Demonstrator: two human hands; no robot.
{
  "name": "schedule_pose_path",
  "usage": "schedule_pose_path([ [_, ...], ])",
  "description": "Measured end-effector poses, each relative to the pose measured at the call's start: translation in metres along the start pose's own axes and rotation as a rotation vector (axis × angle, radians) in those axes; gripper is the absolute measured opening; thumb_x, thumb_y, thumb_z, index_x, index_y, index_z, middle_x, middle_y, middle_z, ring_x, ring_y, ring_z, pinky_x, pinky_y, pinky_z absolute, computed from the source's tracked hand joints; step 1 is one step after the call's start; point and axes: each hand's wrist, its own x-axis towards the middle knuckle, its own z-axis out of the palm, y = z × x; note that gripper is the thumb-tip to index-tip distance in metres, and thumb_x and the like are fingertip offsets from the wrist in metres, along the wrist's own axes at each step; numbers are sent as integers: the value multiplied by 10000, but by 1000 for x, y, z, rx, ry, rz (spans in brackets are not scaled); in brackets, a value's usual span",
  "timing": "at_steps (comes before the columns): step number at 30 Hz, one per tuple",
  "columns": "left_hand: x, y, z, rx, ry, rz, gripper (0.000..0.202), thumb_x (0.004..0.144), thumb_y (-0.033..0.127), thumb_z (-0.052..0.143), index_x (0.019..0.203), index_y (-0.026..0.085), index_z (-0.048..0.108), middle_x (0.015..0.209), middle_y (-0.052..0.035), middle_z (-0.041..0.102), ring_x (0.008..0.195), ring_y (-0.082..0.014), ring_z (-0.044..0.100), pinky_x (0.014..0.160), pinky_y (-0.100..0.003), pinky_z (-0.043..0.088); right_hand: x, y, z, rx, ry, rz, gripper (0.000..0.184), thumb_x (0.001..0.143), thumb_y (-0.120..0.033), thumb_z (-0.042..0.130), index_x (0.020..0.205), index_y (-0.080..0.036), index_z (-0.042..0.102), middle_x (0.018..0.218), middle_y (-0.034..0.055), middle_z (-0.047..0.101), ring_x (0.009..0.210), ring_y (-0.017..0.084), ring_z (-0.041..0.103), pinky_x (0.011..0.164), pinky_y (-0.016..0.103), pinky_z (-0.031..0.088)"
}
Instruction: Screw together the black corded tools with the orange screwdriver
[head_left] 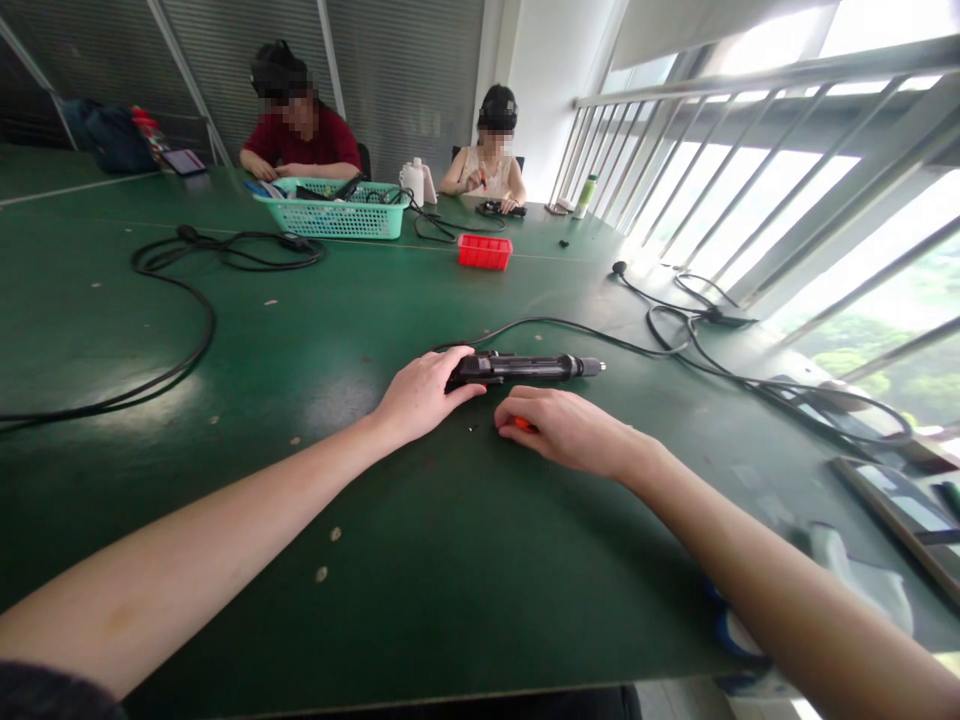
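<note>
A black electric screwdriver (536, 369) lies on the green table, its silver tip pointing right and a black cord trailing from its rear end. My left hand (429, 398) is closed around that rear end, thumb on the near side and fingers on the far side. Just in front of the tool, my right hand (559, 428) rests closed near the table top. Between its curled fingers shows a bit of a small orange object (525, 425); the rest is hidden in the hand. A tiny light-and-dark piece (471, 429) lies on the table between my hands.
A teal basket (345, 222) of tools and a red tray (484, 253) stand farther back. Black cables (202, 330) loop at left, and more cords (694, 335) at right. Two people sit across the table. A metal railing (697, 150) runs along the right.
</note>
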Motion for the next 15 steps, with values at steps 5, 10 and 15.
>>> schedule_pose_path([
  [5,0,1,0,-10,16,22,495,1006,552,595,1401,261,530,1308,-86,687,1153,-302,669,946,-395,537,3,-3,4,-56,89,5,120,1055,-286,476,1046,-221,577,1043,60,663,885,189,647,743,303,464],
  [10,-1,3,1,-3,14,-4,543,969,660,591,1337,262,562,1176,-81,711,1068,-299,687,869,-373,540,5,6,9,-88,330,134,201,1069,-334,441,1182,-237,576,1133,77,694,911,219,671,721,318,466],
  [15,-2,5,1,-13,4,21,604,899,735,634,1289,278,569,1128,-58,723,1019,-283,707,820,-342,531,7,11,12,-62,463,228,209,1052,-389,473,1098,-258,629,1064,56,719,823,210,665,671,314,457],
])
